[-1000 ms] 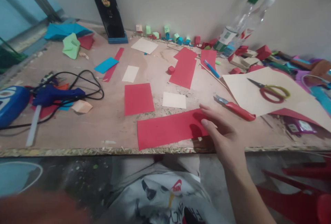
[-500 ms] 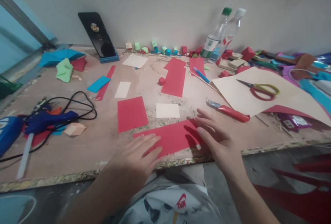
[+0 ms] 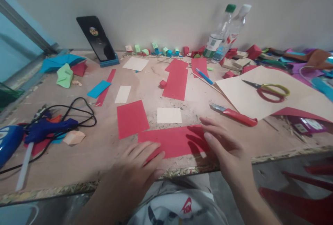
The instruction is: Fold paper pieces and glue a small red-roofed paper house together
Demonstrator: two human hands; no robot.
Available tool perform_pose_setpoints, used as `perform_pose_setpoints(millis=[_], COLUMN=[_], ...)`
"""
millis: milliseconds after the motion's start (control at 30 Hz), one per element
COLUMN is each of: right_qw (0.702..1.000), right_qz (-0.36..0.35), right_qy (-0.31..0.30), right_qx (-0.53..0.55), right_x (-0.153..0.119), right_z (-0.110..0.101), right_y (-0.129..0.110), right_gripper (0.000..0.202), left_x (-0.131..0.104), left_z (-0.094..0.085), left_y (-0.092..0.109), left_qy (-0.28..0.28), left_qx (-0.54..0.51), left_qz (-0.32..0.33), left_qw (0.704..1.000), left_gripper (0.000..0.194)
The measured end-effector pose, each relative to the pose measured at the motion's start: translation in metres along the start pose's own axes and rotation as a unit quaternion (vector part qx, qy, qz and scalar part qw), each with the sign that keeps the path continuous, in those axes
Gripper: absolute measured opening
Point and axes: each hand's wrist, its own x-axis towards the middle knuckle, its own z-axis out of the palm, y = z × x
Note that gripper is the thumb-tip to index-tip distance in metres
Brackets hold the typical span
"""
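A long red paper strip [image 3: 177, 141] lies flat near the table's front edge, between my hands. My left hand [image 3: 137, 162] rests on its left end with the fingers stretched out. At the right end is my right hand [image 3: 223, 141], its fingers apart and curved over the strip, casting shadows on it; whether the fingertips touch the paper I cannot tell. Just beyond the strip lie a red paper square [image 3: 132, 118] and a small cream paper rectangle [image 3: 169, 115]. A red-handled utility knife [image 3: 239, 116], blade out, lies past my right hand.
On the left is a blue glue gun [image 3: 49, 128] with a looped black cord. Scissors [image 3: 272, 91] lie on a large cream sheet [image 3: 241, 83] at right. A phone [image 3: 96, 39] on a stand, two bottles [image 3: 215, 41] and several small paper cubes [image 3: 155, 47] line the wall.
The red strip has turned slightly and lies more level with the table edge. Both hands keep about the same places at its ends. The view has shifted a little.
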Motion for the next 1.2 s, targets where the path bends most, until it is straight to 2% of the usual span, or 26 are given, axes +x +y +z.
perform_pose_setpoints(millis=[67, 167, 267, 433, 500, 600, 700, 833, 967, 1067, 1200], right_qw=[0.999, 0.997, 1.000, 0.997, 0.996, 0.988, 0.973, 0.966, 0.964, 0.962, 0.959], right_qz=[0.022, 0.031, -0.003, -0.043, -0.040, -0.033, -0.044, -0.063, -0.085, -0.101, -0.108], right_qy=[0.002, 0.002, 0.005, 0.003, -0.023, -0.111, -0.168, -0.178, -0.171, -0.165, -0.166], right_qx=[0.044, 0.072, 0.020, -0.057, -0.074, -0.101, -0.150, -0.178, -0.183, -0.190, -0.201], right_x=[-0.001, -0.002, -0.001, 0.001, 0.002, 0.004, 0.005, 0.003, 0.001, 0.000, 0.000], right_z=[0.001, 0.001, -0.001, -0.004, -0.005, -0.005, -0.004, -0.001, 0.001, 0.002, 0.002], right_y=[-0.001, -0.001, 0.001, 0.003, 0.005, 0.006, 0.004, -0.002, -0.004, -0.004, -0.003], right_gripper=[0.012, 0.013, 0.013, 0.013, 0.013, 0.015, 0.019, 0.020, 0.018, 0.018, 0.018], left_x=[-0.001, -0.006, -0.011, -0.007, -0.002, 0.004, 0.003, -0.007, -0.006, -0.004, -0.008], left_z=[0.001, 0.004, 0.005, 0.003, 0.002, 0.000, 0.000, 0.008, 0.021, 0.025, 0.022], left_y=[-0.001, -0.003, -0.006, -0.007, -0.005, -0.003, -0.006, -0.020, -0.031, -0.031, -0.032], left_qy=[0.002, 0.054, 0.095, 0.085, 0.064, 0.021, 0.020, 0.061, 0.103, 0.093, 0.079], left_qx=[0.007, 0.025, 0.005, -0.027, -0.014, 0.000, 0.020, 0.109, 0.160, 0.171, 0.171], left_qz=[0.008, 0.009, -0.035, -0.092, -0.078, -0.034, -0.009, 0.012, 0.096, 0.135, 0.126], left_qw=[1.000, 0.998, 0.995, 0.992, 0.995, 0.999, 1.000, 0.992, 0.977, 0.971, 0.974], left_gripper=[0.032, 0.030, 0.024, 0.022, 0.027, 0.035, 0.035, 0.033, 0.036, 0.038, 0.038])
